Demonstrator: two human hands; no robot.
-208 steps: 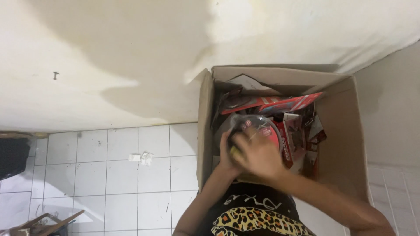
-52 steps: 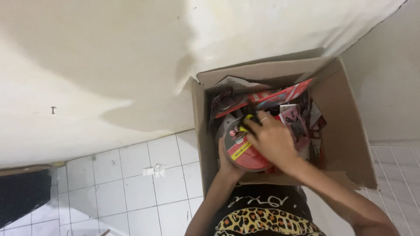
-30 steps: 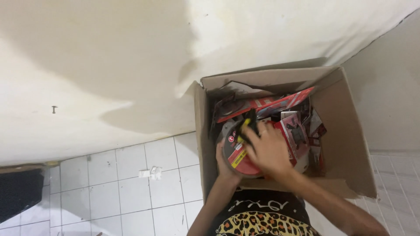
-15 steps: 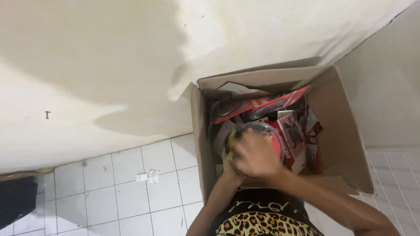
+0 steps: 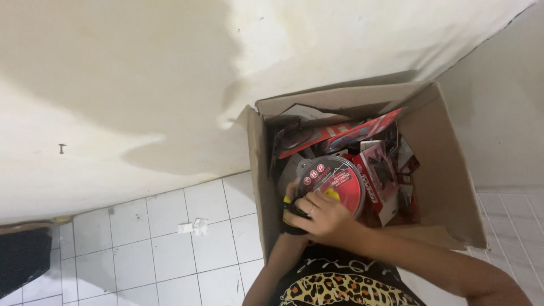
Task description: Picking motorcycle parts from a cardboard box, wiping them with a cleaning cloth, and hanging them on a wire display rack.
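Observation:
A round red and black disc pack (image 5: 335, 182) stands tilted in an open cardboard box (image 5: 447, 170), among several red carded packages (image 5: 378, 173). My right hand (image 5: 324, 220) grips the pack's lower edge, fingers curled over it and over a small black and yellow piece (image 5: 290, 211). My left hand (image 5: 289, 192) is mostly hidden behind the right one; its fingers hold the pack's left edge against the box wall. Both forearms reach in from the bottom of the view.
The box stands in a corner against a stained white wall (image 5: 141, 96). White floor tiles (image 5: 170, 249) lie to its left, with a small white scrap (image 5: 192, 228) on them. A dark object (image 5: 20, 258) sits at the far left edge.
My right hand has slid down from the face of the round pack to its lower edge, so the label now shows. The pack stays in the box.

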